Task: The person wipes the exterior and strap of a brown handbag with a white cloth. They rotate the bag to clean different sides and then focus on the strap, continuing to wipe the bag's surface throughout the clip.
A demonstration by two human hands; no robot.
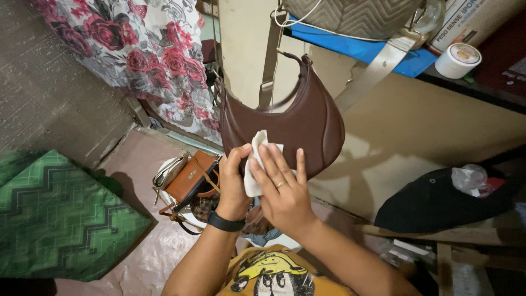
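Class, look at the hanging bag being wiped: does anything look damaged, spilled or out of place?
Nothing stands out. The brown bag hangs intact while the right hand presses a white cloth on it and the left hand steadies it.

The brown handbag looks like smooth leather with a soft sheen, its strap the same. The white cloth pressed on it is thin, matt and creased. Near left, the tan purse is smooth leather with metal fittings. The green cushion is woven fabric; the curtain, far left, is printed floral cloth. The floor sheet is glossy, wrinkled plastic.
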